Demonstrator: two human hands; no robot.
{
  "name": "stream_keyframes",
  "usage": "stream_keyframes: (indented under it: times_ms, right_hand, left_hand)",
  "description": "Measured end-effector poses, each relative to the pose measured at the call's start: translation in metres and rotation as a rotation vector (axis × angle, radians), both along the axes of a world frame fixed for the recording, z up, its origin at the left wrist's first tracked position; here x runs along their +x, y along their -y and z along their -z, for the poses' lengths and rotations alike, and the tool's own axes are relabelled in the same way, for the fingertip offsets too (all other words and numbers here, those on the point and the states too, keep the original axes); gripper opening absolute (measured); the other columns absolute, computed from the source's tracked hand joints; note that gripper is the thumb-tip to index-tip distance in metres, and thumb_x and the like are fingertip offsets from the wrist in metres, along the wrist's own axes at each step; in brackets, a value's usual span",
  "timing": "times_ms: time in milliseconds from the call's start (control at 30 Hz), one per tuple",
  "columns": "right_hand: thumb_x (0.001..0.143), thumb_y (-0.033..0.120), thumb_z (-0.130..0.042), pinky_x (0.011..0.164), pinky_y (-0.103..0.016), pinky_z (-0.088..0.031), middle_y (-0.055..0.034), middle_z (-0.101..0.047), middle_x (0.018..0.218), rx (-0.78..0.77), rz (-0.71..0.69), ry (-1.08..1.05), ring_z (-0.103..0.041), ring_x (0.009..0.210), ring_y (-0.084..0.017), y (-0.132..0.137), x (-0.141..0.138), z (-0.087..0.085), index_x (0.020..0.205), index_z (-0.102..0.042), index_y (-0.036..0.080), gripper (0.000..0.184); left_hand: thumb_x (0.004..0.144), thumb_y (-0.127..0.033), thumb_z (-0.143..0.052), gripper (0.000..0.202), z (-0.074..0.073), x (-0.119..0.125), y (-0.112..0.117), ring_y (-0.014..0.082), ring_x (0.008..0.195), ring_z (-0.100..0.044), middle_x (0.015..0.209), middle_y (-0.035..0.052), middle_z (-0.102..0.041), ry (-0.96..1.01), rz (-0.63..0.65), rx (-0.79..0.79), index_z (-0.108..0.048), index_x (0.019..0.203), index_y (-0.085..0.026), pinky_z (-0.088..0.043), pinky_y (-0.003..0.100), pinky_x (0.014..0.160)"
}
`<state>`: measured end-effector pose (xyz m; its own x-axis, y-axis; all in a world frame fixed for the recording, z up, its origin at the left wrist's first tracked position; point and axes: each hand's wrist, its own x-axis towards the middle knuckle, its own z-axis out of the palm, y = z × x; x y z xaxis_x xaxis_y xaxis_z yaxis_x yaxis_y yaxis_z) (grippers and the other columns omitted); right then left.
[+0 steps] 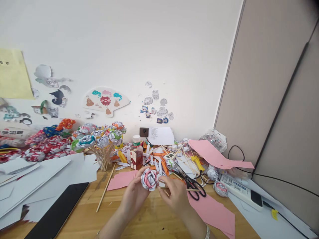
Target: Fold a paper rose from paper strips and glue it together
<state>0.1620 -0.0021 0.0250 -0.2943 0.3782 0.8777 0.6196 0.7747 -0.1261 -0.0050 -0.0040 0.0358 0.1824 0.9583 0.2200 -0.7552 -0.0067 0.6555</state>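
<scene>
Overall, a white wall [159, 49] forms the rear boundary of the work area, with a grey-beige panel [249, 76] at its right side. A wooden table [104, 219] supports all loose materials. Loose white sheets [74, 169] overlap along the left side of the table, and a flat black slab [58, 212] lies at an angle at their right edge. A bunch of paper flowers [103, 136] on upright sticks stands behind the sheets, against the wall. Pink sheets [214, 215] lie at the front right. The left hand [136, 192] and right hand [174, 194] are positioned close together above the middle of the table. A white power strip [240, 192] lies at the far right. Black-handled scissors [191, 186] rest just beyond the right hand, partly over the pink sheets. A bottle [137, 156] with a white cap stands upright behind the left hand. The pink-and-white paper rose [149, 179] is located between the hands; the left hand's fingers are closed around its left side. The right hand pinches a thin stick [189, 190] at the rose's right side; whether the two are joined cannot be determined.
</scene>
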Motion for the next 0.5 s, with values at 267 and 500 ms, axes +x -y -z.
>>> stream_keyframes:
  times_ms: [267, 500]
  right_hand:
    - [0.084, 0.048, -0.055, 0.044, -0.022, -0.034, 0.0036, -0.051, 0.052, -0.338, -0.034, -0.202, -0.047, 0.045, -0.013, -0.0061, -0.0054, -0.001, 0.104, -0.068, 0.017, 0.039]
    - [0.077, 0.04, -0.065, 0.046, -0.021, -0.033, 0.0057, -0.042, 0.054, -0.523, -0.13, -0.35, -0.04, 0.049, -0.011, -0.0061, -0.0042, -0.0037, 0.099, -0.07, 0.018, 0.032]
  left_hand:
    - [0.084, -0.029, -0.059, 0.03, 0.0017, 0.0029, 0.0002, 0.0256, 0.116, -0.054, 0.121, 0.0071, -0.063, -0.037, 0.05, 0.033, -0.063, 0.113, -0.025, -0.041, 0.042, 0.099]
    - [0.08, -0.039, -0.066, 0.041, 0.0056, 0.0047, 0.0001, 0.0296, 0.123, -0.05, 0.128, 0.0097, -0.061, -0.24, 0.006, 0.136, -0.063, 0.118, -0.026, -0.037, 0.044, 0.105]
